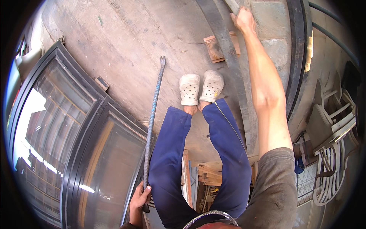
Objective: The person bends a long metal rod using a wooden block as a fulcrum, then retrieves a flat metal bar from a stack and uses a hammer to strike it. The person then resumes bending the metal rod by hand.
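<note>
Low at my left side, my left hand (140,196) is closed round the near end of a crowbar (153,110). This long ribbed steel bar slants away over the floor, and its forked claw is at the far end. My right arm reaches far forward. At its end my right hand (244,20) is closed on a pale stick-like piece (231,5), most of which runs out of the picture. Just left of that hand lies a long dark board (225,42). The board crosses a small reddish wooden block (214,49).
Black-framed glass panels (103,100) stand along my left. On the right are a long dark beam (297,57), two dark hoses (333,38) and piled chairs (328,118). Stacked timber (209,173) shows between my legs. My pale clogs (189,89) stand on the concrete floor (126,42).
</note>
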`<state>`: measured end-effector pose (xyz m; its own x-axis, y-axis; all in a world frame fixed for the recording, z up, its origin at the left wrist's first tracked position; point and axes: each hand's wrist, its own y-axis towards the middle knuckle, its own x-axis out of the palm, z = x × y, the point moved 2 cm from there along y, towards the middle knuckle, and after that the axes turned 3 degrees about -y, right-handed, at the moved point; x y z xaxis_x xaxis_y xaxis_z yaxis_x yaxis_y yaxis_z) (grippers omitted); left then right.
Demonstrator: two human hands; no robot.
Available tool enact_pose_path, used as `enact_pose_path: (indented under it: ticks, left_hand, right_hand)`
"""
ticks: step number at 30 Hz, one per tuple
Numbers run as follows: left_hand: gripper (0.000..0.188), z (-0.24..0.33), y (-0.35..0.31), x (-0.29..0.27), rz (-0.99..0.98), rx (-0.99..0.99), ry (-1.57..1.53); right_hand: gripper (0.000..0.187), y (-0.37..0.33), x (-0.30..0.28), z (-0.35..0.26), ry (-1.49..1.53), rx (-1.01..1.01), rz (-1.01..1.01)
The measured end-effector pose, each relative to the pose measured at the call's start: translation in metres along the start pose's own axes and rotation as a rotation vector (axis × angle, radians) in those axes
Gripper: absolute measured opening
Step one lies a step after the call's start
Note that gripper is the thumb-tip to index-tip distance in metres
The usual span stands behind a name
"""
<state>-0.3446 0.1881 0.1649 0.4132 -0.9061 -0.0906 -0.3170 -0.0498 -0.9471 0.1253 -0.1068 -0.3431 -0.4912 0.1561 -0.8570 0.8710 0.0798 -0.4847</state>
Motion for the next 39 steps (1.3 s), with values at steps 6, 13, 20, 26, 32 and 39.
enact_pose_path:
  ticks: [6,13,20,26,32,39]
  left_hand:
    - [0.023,-0.012,0.007,0.011,-0.055,-0.079,-0.109]
    - [0.030,-0.019,0.007,0.024,-0.089,-0.121,-0.240]
    - [0.030,-0.022,0.011,0.027,-0.089,-0.140,-0.254]
    - [0.031,-0.025,0.015,0.021,-0.097,-0.136,-0.240]
    - [0.032,-0.025,0.021,0.012,-0.086,-0.097,-0.200]
    - [0.030,-0.024,0.014,0.030,-0.054,0.010,-0.098]
  right_hand:
    - [0.059,-0.042,-0.048,-0.015,0.199,0.043,0.263]
    - [0.054,-0.116,-0.083,-0.083,0.209,-0.127,0.172]
    - [0.047,-0.094,-0.065,-0.123,0.288,-0.099,0.275]
    - [0.047,-0.091,-0.064,-0.127,0.315,-0.107,0.272]
    - [0.059,-0.088,-0.074,-0.132,0.275,0.008,0.155]
    - [0.077,-0.178,-0.100,-0.125,0.418,-0.062,0.113]
